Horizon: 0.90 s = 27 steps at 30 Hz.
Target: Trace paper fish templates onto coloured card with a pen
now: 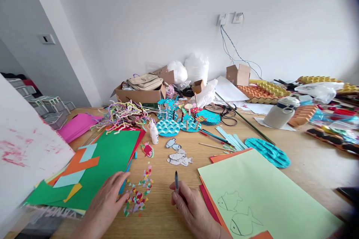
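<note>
My right hand grips a dark pen upright, its point facing up, over the bare wood left of a pale green sheet. Two fish outlines are drawn on that sheet. My left hand has its fingers apart and holds nothing; it is at the right edge of a green paper stack. Small coloured paper bits are scattered beside its fingertips. Beyond the hands lie grey paper fish, a blue paper fish and a red paper fish.
A white glue bottle stands beside a blue wavy disc. Tangled pipe cleaners lie at the back left. Blue strips and a blue-covered oval are right of centre. A lidded jar stands farther right.
</note>
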{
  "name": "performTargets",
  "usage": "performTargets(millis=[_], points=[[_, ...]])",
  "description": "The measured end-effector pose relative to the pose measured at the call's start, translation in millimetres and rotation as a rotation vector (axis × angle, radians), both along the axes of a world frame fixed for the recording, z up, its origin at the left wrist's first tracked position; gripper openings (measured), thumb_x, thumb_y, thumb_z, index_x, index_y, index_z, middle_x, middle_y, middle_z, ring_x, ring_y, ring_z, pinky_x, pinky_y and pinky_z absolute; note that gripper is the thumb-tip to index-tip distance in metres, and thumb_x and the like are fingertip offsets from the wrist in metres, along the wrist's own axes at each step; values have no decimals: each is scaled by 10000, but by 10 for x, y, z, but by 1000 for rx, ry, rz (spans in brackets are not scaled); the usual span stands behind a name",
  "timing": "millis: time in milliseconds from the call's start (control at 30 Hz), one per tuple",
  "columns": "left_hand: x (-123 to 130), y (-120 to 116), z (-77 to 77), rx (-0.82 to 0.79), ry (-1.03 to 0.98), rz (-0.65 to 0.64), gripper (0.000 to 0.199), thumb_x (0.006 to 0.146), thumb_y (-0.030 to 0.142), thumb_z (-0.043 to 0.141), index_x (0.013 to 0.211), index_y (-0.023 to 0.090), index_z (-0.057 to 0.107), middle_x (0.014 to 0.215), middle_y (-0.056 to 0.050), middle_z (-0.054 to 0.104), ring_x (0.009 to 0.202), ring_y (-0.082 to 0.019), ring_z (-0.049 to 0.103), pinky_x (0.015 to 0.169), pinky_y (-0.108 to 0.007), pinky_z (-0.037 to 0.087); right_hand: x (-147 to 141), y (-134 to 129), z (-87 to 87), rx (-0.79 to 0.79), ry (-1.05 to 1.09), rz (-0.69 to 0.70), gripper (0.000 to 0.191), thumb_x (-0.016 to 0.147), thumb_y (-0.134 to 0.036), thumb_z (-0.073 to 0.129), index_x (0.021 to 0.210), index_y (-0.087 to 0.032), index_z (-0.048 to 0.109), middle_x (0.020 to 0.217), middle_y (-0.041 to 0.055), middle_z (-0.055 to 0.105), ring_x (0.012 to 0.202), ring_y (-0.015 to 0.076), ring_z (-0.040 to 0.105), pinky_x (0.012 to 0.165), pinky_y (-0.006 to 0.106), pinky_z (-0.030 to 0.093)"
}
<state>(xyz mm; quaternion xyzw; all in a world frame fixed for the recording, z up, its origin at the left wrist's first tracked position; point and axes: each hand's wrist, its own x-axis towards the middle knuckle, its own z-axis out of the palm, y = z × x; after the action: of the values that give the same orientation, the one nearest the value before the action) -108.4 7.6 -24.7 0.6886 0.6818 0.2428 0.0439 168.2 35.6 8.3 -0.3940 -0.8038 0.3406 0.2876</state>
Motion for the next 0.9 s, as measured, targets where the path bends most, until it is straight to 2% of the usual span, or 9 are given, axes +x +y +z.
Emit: performTargets(millis=[233, 400, 667, 900], points=[[50, 57, -59, -42, -51, -39, 359, 735, 311, 448, 1054, 230, 591, 1078, -62, 651, 1010, -240, 590, 874, -359, 476, -14, 9, -64, 89, -64, 26, 169, 887, -223, 338, 821, -193, 491, 720, 22, 614, 629, 127, 570, 567, 204, 385], [-29, 72, -134, 14, -7, -35, 383, 703, 326, 487, 1062, 233, 582, 1086, -64, 640, 1014, -263, 584, 875, -371, 474, -29, 9, -121, 164, -116, 22, 163, 882, -227, 358, 762, -199, 465, 689, 14, 606, 584, 115, 545, 523, 199, 339], [-108, -41, -123, -82, 182, 38, 510, 695, 264, 465, 1199, 200, 511, 1237, -109, 530, 1126, -283, 503, 902, -397, 445, -40, 13, -106, 130, -131, 34, 206, 896, -247, 324, 745, -197, 455, 674, 17, 595, 570, 118, 537, 522, 207, 332], [-200, -95, -169, -121, 201, 138, 554, 692, 217, 470, 1245, 210, 457, 1261, -96, 507, 1147, -266, 477, 920, -402, 413, -28, 22, -113, 78, -160, 43, 219, 911, -265, 309, 760, -202, 455, 701, 24, 607, 608, 134, 561, 545, 217, 351]])
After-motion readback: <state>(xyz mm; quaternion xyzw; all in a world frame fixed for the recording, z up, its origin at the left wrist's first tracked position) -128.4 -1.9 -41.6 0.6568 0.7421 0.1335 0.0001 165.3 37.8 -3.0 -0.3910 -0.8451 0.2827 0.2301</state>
